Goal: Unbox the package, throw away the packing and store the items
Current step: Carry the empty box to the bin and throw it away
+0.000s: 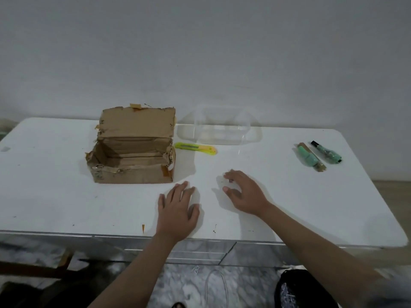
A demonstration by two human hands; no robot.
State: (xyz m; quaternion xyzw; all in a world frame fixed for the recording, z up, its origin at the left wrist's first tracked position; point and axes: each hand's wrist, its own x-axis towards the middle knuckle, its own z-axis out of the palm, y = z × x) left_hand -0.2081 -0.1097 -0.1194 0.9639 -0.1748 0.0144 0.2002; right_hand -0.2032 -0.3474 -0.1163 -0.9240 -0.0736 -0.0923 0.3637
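An open, torn cardboard box (pixel 133 156) stands on the white table (pixel 55 196), its lid flap up and its inside bare as far as I can see. Two green wrapped items (pixel 318 155) lie side by side at the table's right. My left hand (pixel 178 210) rests flat on the table near the front edge, fingers spread. Just right of it, my right hand (pixel 242 192) hovers with curled fingers over the tabletop. Neither hand holds anything.
A yellow-green box cutter (pixel 195 148) lies right of the box. Behind it sits a clear plastic container (pixel 222 127) against the wall. Below the table's front edge a black bag (pixel 298 290) and a white cable (pixel 215 285) lie on the marbled floor.
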